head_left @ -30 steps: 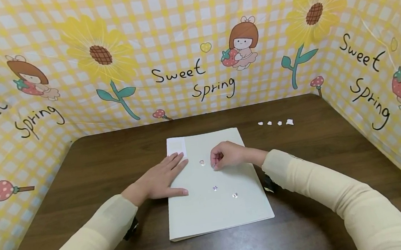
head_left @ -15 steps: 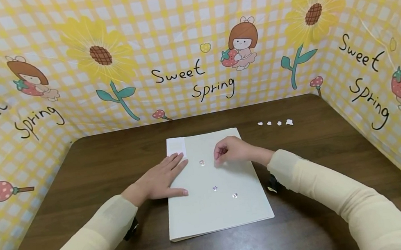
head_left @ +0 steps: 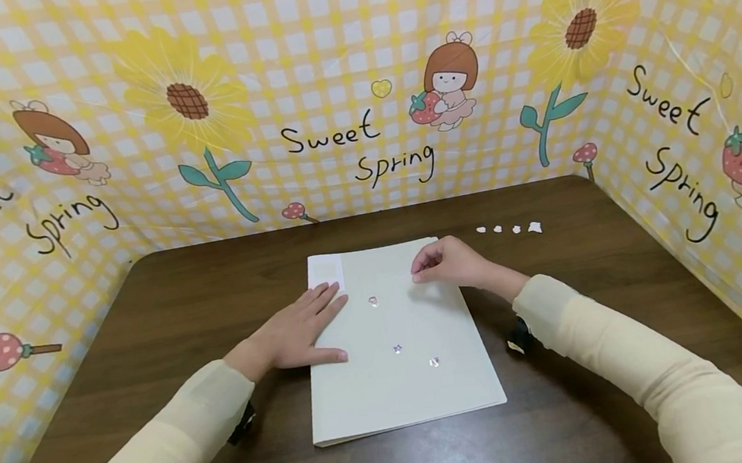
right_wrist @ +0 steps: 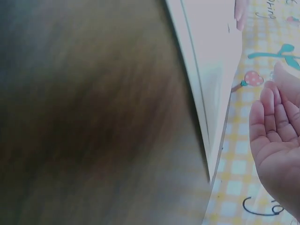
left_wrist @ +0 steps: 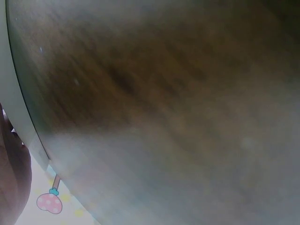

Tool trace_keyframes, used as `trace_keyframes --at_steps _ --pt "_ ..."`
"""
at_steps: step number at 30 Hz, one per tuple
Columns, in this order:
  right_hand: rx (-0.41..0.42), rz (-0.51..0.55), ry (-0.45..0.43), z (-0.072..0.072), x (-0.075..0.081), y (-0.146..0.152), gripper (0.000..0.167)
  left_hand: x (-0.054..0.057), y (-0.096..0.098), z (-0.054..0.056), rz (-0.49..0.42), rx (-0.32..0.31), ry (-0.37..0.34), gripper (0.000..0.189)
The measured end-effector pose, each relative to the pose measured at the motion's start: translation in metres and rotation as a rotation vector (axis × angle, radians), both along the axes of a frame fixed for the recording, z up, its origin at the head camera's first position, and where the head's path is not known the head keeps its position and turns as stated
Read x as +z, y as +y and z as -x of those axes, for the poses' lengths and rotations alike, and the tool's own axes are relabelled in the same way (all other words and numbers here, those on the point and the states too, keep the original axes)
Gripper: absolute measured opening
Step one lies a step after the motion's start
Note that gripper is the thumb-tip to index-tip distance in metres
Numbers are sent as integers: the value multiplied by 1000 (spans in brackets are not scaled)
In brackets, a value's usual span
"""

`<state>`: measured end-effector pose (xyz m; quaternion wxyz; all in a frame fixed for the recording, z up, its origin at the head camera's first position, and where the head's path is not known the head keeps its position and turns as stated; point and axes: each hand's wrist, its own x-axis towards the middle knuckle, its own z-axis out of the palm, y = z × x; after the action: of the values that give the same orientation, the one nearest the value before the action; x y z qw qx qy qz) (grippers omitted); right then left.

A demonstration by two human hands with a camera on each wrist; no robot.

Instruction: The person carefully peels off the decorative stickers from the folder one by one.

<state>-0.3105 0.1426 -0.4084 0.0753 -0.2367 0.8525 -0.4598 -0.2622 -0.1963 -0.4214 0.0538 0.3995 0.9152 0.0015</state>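
Observation:
A large white folder lies on the table. My left hand rests on its left edge, fingers spread and straight, below a white label. Over the folder's upper right part hovers my right hand, its thumb and index tips brought close together. Whether something tiny sits between them cannot be made out. In the right wrist view the other fingers are bent loosely. Small stickers dot the cover: one near the middle, a purple star and another at the lower right.
A row of several small white scraps lies on the dark wooden table, right of the folder's top. Yellow checked cloth with printed flowers stands round the back and sides. The left wrist view shows mostly blurred tabletop.
My right hand has moved up and to the right over the folder, away from the middle sticker. The left hand, folder, stickers and scraps have stayed put.

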Motion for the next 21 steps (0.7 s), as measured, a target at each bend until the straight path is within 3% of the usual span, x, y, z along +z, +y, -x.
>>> trace_keyframes --at_steps 21 --pt "-177 101 -90 7 6 44 13 2 0 -1 -1 5 -15 103"
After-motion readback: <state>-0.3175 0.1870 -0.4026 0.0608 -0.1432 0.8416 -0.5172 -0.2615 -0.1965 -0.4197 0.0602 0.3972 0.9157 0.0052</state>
